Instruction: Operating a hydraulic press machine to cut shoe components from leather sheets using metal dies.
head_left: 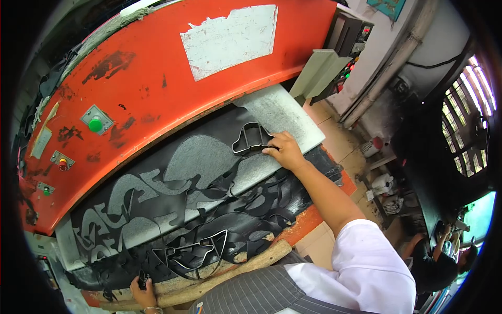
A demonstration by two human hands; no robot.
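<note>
My right hand [284,150] grips the near right edge of a metal cutting die [251,137], an open steel outline with crossbars. The die sits on black sheet material [219,124] spread over a pale grey cutting board [285,107]. At the lower left, my left hand [142,294] is closed around a small dark thing whose kind I cannot make out. Between my hands, nearer to me, a second, longer cutting die [217,246] rests on a heap of black scraps [248,222]. Large curved holes in the sheet show the board beneath.
An orange press beam [151,68] spans the far side, with a green button [95,124] and a red knob [63,164]. A worn wooden rail [256,255] runs along the near edge. Another person [436,267] is at far right, near a barred window [470,115].
</note>
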